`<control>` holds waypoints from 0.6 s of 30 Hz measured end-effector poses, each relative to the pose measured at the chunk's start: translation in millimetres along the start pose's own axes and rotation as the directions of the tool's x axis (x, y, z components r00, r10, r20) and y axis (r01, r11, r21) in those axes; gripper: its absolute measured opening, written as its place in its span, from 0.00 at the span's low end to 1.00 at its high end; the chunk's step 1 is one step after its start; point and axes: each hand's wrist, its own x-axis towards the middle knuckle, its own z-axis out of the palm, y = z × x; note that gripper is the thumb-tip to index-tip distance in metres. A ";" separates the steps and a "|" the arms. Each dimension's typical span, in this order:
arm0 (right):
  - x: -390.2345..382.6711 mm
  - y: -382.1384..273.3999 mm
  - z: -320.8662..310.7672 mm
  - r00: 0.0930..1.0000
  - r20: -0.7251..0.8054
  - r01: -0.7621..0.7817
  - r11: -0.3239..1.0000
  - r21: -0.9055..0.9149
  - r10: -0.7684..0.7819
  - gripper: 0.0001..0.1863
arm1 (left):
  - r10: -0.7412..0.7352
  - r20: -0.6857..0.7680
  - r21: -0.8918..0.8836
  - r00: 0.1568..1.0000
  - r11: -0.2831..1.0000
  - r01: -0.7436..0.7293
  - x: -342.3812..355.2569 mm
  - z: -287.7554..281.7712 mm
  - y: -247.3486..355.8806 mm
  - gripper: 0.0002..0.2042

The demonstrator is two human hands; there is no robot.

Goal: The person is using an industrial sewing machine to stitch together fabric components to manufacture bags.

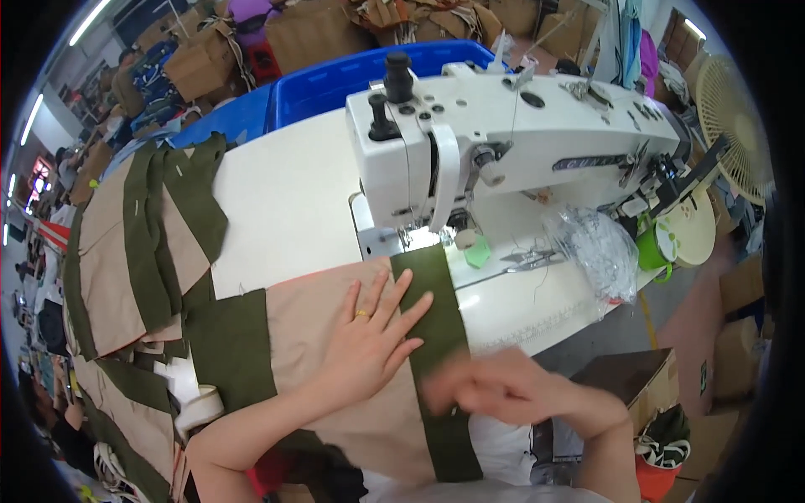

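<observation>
A beige fabric panel point(306, 314) with dark green bands lies across the front of the table and hangs over its edge. My left hand point(369, 335) rests flat on it, fingers spread, the fingertips reaching onto the green band point(436, 335) at the right. My right hand point(495, 386) is over the lower part of that band, its fingers curled and smeared by motion; whether it grips the cloth cannot be made out. The far end of the band lies just in front of the needle area of a white sewing machine point(503, 126).
More green and beige pieces point(109, 251) are piled at the left, with a roll of white tape point(199, 408) near them. Right of the needle lie a green hexagonal piece point(477, 251), scissors point(532, 258), a clear plastic bag point(591, 251) and a green mug point(656, 245). A blue bin point(335, 71) stands behind.
</observation>
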 end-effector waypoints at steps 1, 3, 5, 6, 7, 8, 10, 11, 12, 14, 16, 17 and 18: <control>24.7 -4.6 6.2 0.939 -0.259 0.116 0.917 -0.382 -0.227 0.23 | 0.000 -0.028 -0.071 1.000 0.997 -0.002 3.1 1.3 1.3 0.35; 52.4 16.4 11.2 0.928 -0.302 -0.108 0.616 -0.780 -0.220 0.34 | -0.061 -0.183 -0.285 0.981 0.959 0.007 3.7 5.6 -2.1 0.33; 55.7 46.6 9.4 0.951 -0.268 -0.153 0.518 -0.842 -0.154 0.37 | -0.095 -0.253 -0.346 0.963 0.938 0.001 8.0 6.4 -8.6 0.25; 54.7 53.9 8.6 0.958 -0.269 -0.182 0.514 -0.839 -0.100 0.36 | -0.101 -0.246 -0.353 0.964 0.936 0.008 9.2 6.1 -12.2 0.25; 52.1 56.4 7.3 0.959 -0.268 -0.184 0.518 -0.836 -0.091 0.36 | -0.109 -0.209 -0.374 0.972 0.927 0.024 10.3 2.7 -17.3 0.22; 50.5 55.3 5.2 0.963 -0.252 -0.172 0.503 -0.847 -0.094 0.35 | -0.117 -0.173 -0.394 0.978 0.918 0.040 12.1 0.1 -20.6 0.19; 48.9 52.9 4.8 0.968 -0.236 -0.163 0.495 -0.854 -0.089 0.35 | -0.104 -0.174 -0.312 0.979 0.949 0.046 14.2 -2.6 -20.9 0.18; 48.4 52.4 4.4 0.969 -0.231 -0.160 0.485 -0.860 -0.090 0.35 | -0.085 -0.181 -0.220 0.980 0.975 0.044 14.6 -3.3 -20.3 0.16; 49.1 52.3 3.6 0.969 -0.228 -0.158 0.474 -0.866 -0.094 0.35 | -0.085 -0.175 -0.223 0.981 0.974 0.045 14.7 -3.5 -21.0 0.16; 49.9 52.0 1.1 0.971 -0.224 -0.157 0.474 -0.866 -0.088 0.35 | -0.085 -0.174 -0.183 0.981 0.982 0.053 15.3 -3.8 -22.0 0.17; 49.1 50.6 -3.3 0.971 -0.223 -0.160 0.470 -0.868 -0.081 0.35 | -0.089 -0.177 -0.189 0.980 0.980 0.055 18.6 -3.5 -19.4 0.17; 48.5 50.1 -6.5 0.972 -0.219 -0.157 0.464 -0.872 -0.083 0.35 | -0.095 -0.184 -0.192 0.978 0.980 0.059 20.6 -3.1 -17.5 0.17; 48.1 50.3 -9.8 0.974 -0.212 -0.151 0.459 -0.875 -0.085 0.35 | -0.095 -0.180 -0.195 0.979 0.979 0.060 22.7 -2.4 -14.9 0.17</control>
